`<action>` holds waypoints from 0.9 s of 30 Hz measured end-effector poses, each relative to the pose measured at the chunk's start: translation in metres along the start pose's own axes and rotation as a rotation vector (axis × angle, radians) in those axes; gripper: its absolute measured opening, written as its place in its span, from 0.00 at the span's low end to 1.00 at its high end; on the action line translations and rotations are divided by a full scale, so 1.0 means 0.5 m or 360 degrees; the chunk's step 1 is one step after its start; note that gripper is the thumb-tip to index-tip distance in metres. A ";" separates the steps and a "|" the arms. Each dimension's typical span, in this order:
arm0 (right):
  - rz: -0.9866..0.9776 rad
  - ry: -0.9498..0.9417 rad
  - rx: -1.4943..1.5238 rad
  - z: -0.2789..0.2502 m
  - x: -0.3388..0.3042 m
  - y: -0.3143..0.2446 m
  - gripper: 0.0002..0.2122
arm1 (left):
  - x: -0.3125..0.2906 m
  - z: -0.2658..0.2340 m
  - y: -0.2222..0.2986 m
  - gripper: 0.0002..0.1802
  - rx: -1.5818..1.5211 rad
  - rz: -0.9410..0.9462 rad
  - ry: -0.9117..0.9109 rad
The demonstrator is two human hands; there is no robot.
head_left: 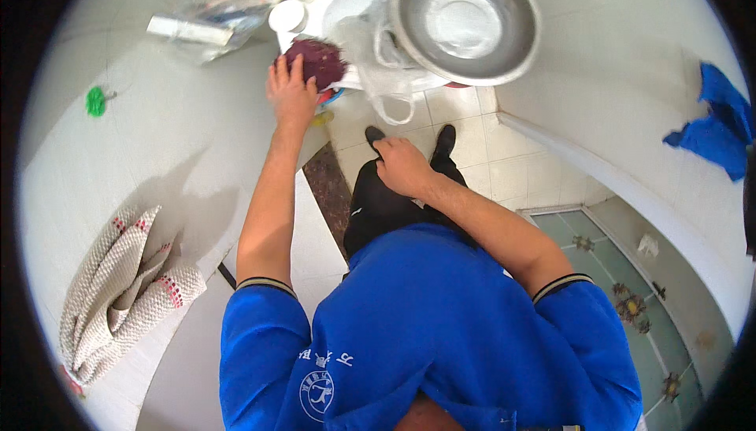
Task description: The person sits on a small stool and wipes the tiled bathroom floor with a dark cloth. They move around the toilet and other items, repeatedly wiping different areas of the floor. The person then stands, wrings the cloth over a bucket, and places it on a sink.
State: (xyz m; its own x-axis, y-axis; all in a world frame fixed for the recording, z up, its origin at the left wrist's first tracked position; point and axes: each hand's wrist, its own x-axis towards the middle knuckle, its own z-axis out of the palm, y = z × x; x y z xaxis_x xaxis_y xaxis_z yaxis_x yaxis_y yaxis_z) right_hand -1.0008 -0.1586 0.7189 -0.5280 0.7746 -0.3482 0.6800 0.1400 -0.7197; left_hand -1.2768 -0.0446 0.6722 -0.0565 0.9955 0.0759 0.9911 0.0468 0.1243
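My left hand (293,94) grips the near left side of a crumpled maroon cloth (321,64) with a rough, shaggy surface. The cloth lies at the front left corner of a white washbasin (346,7). My right hand (403,166) hangs over my dark trousers with its fingers curled together, and no object shows in it. Right of the cloth, a clear plastic bag (387,77) droops over the basin's front edge. A wide steel bowl (504,45) rests on the right part of the basin.
A white round-lidded jar (288,16) and a blue-capped container stand behind the cloth. Clear plastic bags (206,31) hang on the left wall, above a beige woven towel (130,301). A blue cloth (720,120) hangs at right. Below the basin, part of a red and blue item shows.
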 end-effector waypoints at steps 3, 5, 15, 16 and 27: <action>0.0240 -0.0152 0.0000 -0.021 -0.089 0.081 0.18 | -0.013 -0.043 0.067 0.35 -0.0217 0.0173 0.0110; 0.0303 0.0068 0.0059 -0.018 -0.138 0.107 0.14 | -0.070 -0.076 0.088 0.33 -0.0521 0.0205 0.0062; 0.1065 0.0603 0.0598 0.055 -0.399 0.143 0.13 | -0.159 -0.091 0.061 0.24 -0.1116 0.0106 -0.0739; 0.1057 0.0691 0.0527 0.070 -0.420 0.138 0.11 | -0.154 -0.095 0.076 0.23 -0.1102 0.0218 -0.0725; 0.1249 0.0984 0.0700 0.139 -0.588 0.163 0.12 | -0.318 -0.064 0.301 0.22 -0.0693 0.0897 -0.1540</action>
State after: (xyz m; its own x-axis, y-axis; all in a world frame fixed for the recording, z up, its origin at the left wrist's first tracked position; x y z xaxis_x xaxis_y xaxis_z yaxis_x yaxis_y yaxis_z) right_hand -0.8257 -0.4178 0.7207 0.4043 0.7451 -0.5305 0.4094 -0.6661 -0.6235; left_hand -1.1227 -0.1986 0.7105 0.6705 0.5251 -0.5241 0.7131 -0.2613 0.6505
